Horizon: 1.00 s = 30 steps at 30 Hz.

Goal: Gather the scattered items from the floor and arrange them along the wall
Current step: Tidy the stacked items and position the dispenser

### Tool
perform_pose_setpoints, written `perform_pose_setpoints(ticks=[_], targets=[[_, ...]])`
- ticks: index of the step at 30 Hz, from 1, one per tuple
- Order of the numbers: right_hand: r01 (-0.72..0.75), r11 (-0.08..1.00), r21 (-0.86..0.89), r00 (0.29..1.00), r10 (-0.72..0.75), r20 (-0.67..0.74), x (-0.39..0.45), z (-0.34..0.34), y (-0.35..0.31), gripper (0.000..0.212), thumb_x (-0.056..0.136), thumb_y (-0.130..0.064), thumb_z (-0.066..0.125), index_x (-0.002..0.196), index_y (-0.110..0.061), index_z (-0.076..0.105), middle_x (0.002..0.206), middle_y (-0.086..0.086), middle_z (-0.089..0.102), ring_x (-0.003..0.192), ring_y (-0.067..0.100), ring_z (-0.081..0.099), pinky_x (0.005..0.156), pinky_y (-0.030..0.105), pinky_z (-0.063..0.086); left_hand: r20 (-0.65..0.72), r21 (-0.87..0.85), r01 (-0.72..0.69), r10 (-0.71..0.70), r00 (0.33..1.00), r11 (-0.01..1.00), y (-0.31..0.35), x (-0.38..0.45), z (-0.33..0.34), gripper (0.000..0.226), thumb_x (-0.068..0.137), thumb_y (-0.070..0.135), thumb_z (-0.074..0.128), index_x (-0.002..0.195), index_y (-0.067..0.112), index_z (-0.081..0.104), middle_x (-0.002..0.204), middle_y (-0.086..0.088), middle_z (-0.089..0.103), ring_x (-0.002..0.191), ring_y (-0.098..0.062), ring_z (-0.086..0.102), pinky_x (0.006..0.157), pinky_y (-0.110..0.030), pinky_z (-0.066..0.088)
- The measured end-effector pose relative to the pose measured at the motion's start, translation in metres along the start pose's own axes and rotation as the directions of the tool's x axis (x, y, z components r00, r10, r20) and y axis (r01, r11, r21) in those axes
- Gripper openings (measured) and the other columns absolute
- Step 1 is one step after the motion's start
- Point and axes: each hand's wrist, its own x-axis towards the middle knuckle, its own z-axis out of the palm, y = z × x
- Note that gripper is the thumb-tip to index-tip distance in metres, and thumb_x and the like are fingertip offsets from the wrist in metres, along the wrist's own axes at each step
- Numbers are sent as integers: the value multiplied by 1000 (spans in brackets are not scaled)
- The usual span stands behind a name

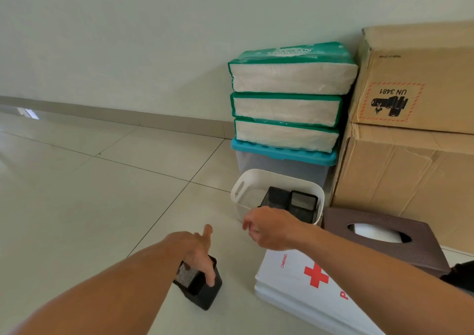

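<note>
The left hand (pixel 198 253) grips a light, stiff mesh pen holder (pixel 198 283) by its rim just above the floor (pixel 77 206), while the right hand (pixel 272 228) hangs loose and empty beside the white basket (pixel 239 188).

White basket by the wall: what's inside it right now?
The white basket holds two black mesh pen holders standing side by side at its right end. The right hand covers its near rim, so the bottom there cannot be seen.

Two stacked cardboard boxes (pixel 410 134) stand against the pale wall (pixel 128 39) on the tiled floor (pixel 77 193).
</note>
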Motion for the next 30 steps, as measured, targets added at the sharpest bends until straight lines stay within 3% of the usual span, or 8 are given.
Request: perform_pose_setpoints(ticks=[3, 6, 10, 14, 18, 19, 23, 30], targets=[[44, 997, 65, 993, -51, 109, -5, 3, -2, 42, 98, -29, 60, 138, -23, 53, 133, -5, 57, 110, 13, 54, 98, 31, 46, -30, -45, -56, 54, 998, 997, 4, -10, -17, 125, 59, 43, 81, 149, 36, -6, 144, -6, 43, 119, -31, 54, 96, -47, 53], [20, 989, 144, 974, -52, 219, -9, 11, 0, 73, 88, -42, 74, 150, -28, 38, 143, -6, 49, 111, 12, 52, 87, 27, 52, -112, -373, -166, 134, 985, 913, 3, -18, -42, 113, 57, 34, 84, 144, 33, 12, 127, -8, 55, 112, -27, 57, 98, -44, 52], [-33, 920, 391, 980, -48, 195, -14, 9, 3, 74, 76, -58, 76, 139, -39, 42, 126, -13, 61, 101, 14, 66, 88, 41, 60, -191, -685, -332, 279, 941, 649, 6, -34, -70, 88, 75, 13, 80, 143, 31, 28, 122, -8, 64, 110, -21, 60, 92, -34, 49], [-42, 802, 595, 990, -47, 134, -16, -8, 12, 68, 77, -56, 75, 135, -34, 48, 119, -11, 62, 82, 17, 69, 80, 33, 56, -290, -812, -427, 359, 887, 397, 13, -31, -78, 83, 70, 24, 79, 142, 32, 38, 122, -9, 70, 115, -24, 64, 105, -36, 44], [-107, 607, 788, 991, 6, 131, -15, -17, 35, 64, 78, -48, 78, 133, -27, 53, 116, 1, 67, 82, 17, 61, 77, 32, 56, -478, -877, -476, 205, 854, -64, 19, -10, -85, 43, 91, 38, 66, 129, 23, 54, 127, -7, 63, 115, -25, 65, 104, -41, 47], [-134, 522, 843, 989, 12, 149, -14, -18, 41, 57, 82, -42, 78, 131, -25, 54, 116, 3, 68, 85, 19, 60, 79, 33, 57, -511, -859, -506, 103, 853, -74, 22, -2, -86, 35, 95, 36, 62, 125, 21, 56, 127, -6, 62, 113, -23, 65, 100, -40, 50], [-177, 284, 943, 983, 107, 152, -2, -27, 56, 44, 89, -36, 72, 127, -18, 58, 115, 7, 66, 87, 22, 64, 81, 42, 60, -547, -827, -496, -177, 818, 263, 29, 36, -76, 31, 98, 26, 54, 129, 23, 59, 134, -3, 58, 116, -19, 57, 101, -41, 49], [-324, 547, 772, 883, 468, 39, 45, -35, 55, 41, 86, -55, 71, 108, -24, 57, 105, -1, 67, 73, 16, 71, 60, 28, 60, -636, -700, -504, -121, 762, 507, 45, 65, -58, 34, 102, 25, 51, 135, 24, 58, 143, -5, 46, 125, -20, 48, 93, -24, 34]])
